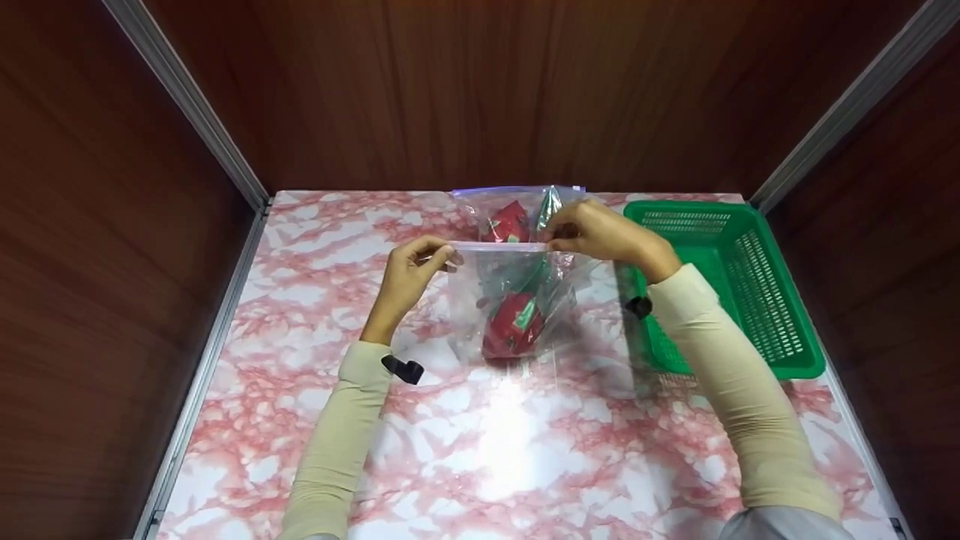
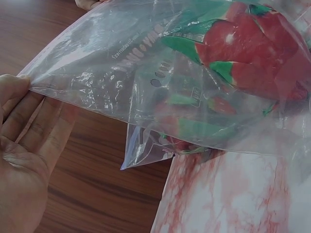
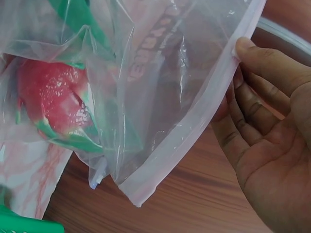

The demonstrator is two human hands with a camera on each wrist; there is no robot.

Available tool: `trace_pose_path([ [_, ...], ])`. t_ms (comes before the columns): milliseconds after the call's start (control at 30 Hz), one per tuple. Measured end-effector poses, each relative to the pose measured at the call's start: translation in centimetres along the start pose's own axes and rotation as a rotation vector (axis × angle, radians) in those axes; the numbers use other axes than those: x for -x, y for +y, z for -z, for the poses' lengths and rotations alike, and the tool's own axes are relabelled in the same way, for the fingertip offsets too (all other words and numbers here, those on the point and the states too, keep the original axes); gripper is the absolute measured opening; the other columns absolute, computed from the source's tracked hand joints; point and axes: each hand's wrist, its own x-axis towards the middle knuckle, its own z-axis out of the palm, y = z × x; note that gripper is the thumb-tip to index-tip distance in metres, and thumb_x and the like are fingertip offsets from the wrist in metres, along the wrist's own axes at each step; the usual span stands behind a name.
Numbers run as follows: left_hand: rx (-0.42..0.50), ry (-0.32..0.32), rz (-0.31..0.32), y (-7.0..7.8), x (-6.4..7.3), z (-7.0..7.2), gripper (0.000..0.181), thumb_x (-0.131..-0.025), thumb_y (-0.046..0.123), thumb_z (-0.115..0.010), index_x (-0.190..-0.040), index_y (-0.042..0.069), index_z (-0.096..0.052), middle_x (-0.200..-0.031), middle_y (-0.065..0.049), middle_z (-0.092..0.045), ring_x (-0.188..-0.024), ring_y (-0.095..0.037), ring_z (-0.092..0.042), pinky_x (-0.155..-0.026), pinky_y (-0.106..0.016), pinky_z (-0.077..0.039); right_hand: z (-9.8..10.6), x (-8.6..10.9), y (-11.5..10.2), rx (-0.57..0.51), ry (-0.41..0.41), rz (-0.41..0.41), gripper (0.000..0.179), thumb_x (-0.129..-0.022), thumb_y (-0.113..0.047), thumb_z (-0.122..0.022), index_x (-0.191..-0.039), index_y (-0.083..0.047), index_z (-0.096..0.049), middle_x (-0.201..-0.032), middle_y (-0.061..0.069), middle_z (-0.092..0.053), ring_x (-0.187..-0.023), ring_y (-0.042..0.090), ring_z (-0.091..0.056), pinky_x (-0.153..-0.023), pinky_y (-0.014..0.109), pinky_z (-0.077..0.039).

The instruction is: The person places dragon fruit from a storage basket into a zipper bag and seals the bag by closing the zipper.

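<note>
A clear zip bag [image 1: 466, 304] hangs between my two hands with a red dragon fruit [image 1: 514, 326] at its bottom. The fruit's green scales show in the left wrist view. My left hand [image 1: 411, 277] pinches the bag's upper left corner between thumb and fingers. Over at the right, my right hand [image 1: 609, 234] pinches the pale zip strip [image 3: 199, 124] between thumb and forefinger, some way in from the strip's end. Behind hangs or lies a second bag [image 1: 476, 199] with a purple top edge, holding another dragon fruit [image 1: 508, 223]; the front bag partly hides it.
To the right stands a green plastic basket [image 1: 806, 330] with slotted sides, partly behind my right forearm. A red-and-white marbled table top [image 1: 300, 420] lies below. Dark wood panels [image 1: 450, 90] with metal edge strips enclose the back and both sides.
</note>
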Motion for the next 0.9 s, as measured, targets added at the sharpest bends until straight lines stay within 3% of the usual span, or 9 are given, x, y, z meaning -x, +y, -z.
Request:
trace_pose_path([
  [467,0.035,0.006,0.017,-0.2,0.1,0.3,0.016,-0.103,0.007,-0.069,-0.104,-0.008,-0.074,-0.097,-0.023,-0.077,-0.087,-0.02,-0.077,-0.084,-0.04,-0.068,0.4,0.6,0.3,-0.003,-0.009,-0.025,0.013,-0.098,-0.014,-0.078,-0.105,-0.003,-0.08,-0.101,0.012,-0.078,-0.084,0.02,-0.068,-0.075,0.035,-0.06],
  [900,0.019,0.013,0.011,-0.5,0.2,0.9,0.013,-0.103,0.005,-0.068,-0.104,-0.007,-0.073,-0.096,-0.018,-0.078,-0.086,-0.018,-0.077,-0.081,-0.036,-0.068,0.7,2.0,1.2,-0.012,0.009,-0.055,0.005,-0.098,-0.009,-0.077,-0.1,-0.004,-0.078,-0.096,0.01,-0.074,-0.081,0.016,-0.064,-0.073,0.024,-0.056],
])
